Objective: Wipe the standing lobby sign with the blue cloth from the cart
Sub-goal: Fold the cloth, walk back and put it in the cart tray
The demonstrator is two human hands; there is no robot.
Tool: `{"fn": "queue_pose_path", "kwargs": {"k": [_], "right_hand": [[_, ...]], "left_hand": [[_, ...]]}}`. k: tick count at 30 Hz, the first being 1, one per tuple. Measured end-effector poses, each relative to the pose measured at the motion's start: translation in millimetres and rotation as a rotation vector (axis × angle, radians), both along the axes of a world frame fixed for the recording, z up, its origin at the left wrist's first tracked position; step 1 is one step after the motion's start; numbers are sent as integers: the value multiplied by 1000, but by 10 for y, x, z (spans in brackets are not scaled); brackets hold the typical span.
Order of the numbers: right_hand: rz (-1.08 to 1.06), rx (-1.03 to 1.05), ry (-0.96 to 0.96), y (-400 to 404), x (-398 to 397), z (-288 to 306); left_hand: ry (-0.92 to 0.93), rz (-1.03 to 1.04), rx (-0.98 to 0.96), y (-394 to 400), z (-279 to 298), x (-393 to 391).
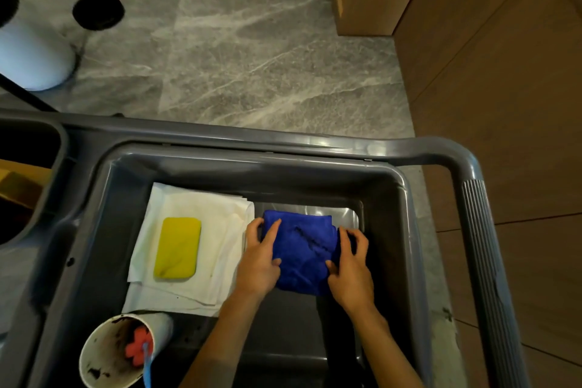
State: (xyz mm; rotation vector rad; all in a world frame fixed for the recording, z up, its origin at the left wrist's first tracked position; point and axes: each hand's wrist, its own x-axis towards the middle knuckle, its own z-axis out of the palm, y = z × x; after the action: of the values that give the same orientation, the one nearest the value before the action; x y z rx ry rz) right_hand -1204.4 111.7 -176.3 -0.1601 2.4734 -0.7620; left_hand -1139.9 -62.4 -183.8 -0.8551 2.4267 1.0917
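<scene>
Right now your left hand [259, 261] and right hand [351, 264] rest on either side of the folded blue cloth [302, 252] in the cart tray [104, 198], fingers loosely curled on its edges, no firm pinch yet. Lifting one-sided, it'll likely unfold and snag the white cloths [217, 230] beside it.
</scene>
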Motion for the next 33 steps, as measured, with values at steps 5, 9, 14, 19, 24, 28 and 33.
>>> {"fn": "queue_pose_path", "kwargs": {"k": [5,9,14,19,24,28,33], "right_hand": [[16,105,8,24,-14,58],[-86,132,214,-12,104,119],[-56,-131,323,-242,203,51],[221,-18,272,-441,161,-265],[298,146,347,-295,141,-434],[330,213,333,-142,116,-451],[278,214,284,-176,114,-355]], "left_hand": [[-58,46,-133,18,26,6],[27,101,-184,47,52,54],[390,40,-393,148,61,-11],[213,-154,-446,182,-127,-161],[104,-238,-512,108,-342,-69],[82,-239,-511,126,-317,-100],[73,-266,-478,92,-286,-77]]}}
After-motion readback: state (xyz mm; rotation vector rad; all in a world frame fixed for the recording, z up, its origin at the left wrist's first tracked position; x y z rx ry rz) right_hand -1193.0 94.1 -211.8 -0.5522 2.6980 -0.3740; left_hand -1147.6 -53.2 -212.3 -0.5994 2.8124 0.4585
